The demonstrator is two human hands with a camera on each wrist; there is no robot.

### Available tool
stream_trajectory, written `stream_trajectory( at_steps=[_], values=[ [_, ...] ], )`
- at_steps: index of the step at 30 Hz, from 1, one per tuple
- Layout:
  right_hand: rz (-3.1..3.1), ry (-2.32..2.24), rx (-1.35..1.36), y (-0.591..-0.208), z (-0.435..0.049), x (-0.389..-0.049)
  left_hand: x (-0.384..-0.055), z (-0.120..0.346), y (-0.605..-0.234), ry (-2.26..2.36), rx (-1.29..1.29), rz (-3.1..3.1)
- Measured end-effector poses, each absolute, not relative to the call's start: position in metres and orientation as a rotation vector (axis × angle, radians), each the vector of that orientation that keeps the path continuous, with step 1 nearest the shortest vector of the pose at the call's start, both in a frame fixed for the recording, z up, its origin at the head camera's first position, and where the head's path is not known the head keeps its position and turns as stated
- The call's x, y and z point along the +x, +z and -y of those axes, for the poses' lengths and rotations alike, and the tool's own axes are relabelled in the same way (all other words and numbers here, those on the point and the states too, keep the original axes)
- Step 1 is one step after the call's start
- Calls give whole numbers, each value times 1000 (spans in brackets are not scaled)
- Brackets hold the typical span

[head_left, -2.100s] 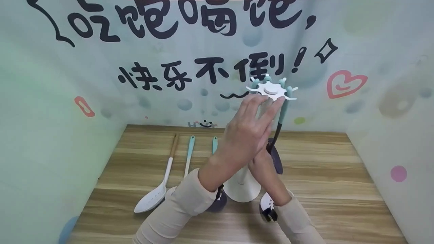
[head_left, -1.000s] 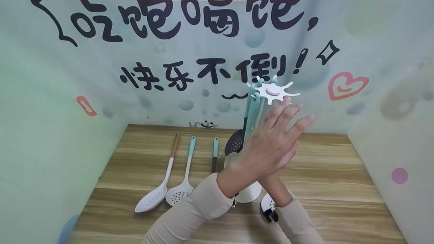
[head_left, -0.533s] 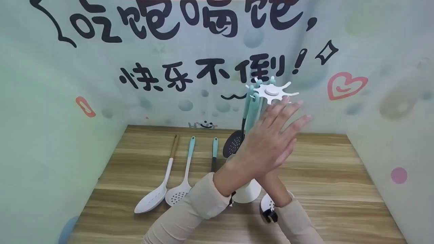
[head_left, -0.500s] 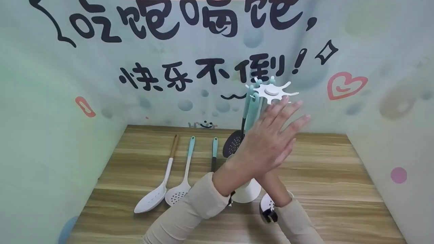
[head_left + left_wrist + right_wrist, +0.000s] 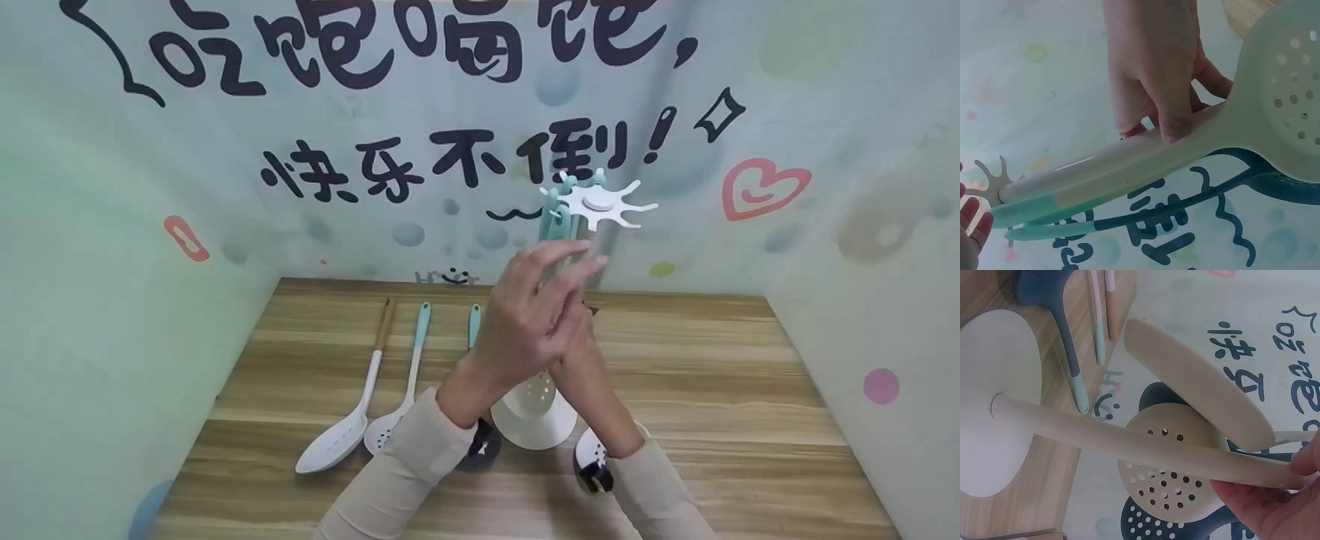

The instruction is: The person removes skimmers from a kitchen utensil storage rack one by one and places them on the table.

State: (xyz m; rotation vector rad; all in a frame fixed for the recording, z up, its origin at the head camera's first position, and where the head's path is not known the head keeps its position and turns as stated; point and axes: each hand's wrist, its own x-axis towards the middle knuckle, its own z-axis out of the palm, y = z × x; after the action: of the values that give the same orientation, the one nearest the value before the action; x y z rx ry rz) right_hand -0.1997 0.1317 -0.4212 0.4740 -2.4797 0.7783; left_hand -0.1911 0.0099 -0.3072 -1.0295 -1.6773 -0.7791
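A white utensil rack stands on a round base, with a prong-armed hub on top. Teal-handled utensils hang from it, among them a cream skimmer, a dark perforated skimmer and a cream broad-headed utensil. My right hand grips the rack's pole partway up, thumb on one side and fingers on the other in the left wrist view. My left hand is in front of the pole with fingers loosely bent. Its fingertips show just beside the hub in the left wrist view.
On the wooden table lie a white slotted spoon with a wooden handle, a white skimmer and a dark utensil with teal handles. A white perforated utensil head lies by the right sleeve. A printed cloth wall rises behind.
The hung utensils have swung from the hub's right side to its left. My left hand reached right past the pole with spread fingers, then drew back left; the right keeps holding the pole.
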Motion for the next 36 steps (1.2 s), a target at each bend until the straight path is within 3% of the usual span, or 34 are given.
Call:
stream_trajectory(
  at_steps=[8, 15, 36],
  values=[
    [2417, 981, 435, -421, -129, -200, -198, 3, -332, -1294, -802, 1952],
    [2379, 995, 462, -421, -128, -202, -202, 5, -354, -1649, -771, 2041],
    [2373, 1020, 458, -422, -128, -203, -203, 10, -369, -1825, -751, 2089]
  ],
)
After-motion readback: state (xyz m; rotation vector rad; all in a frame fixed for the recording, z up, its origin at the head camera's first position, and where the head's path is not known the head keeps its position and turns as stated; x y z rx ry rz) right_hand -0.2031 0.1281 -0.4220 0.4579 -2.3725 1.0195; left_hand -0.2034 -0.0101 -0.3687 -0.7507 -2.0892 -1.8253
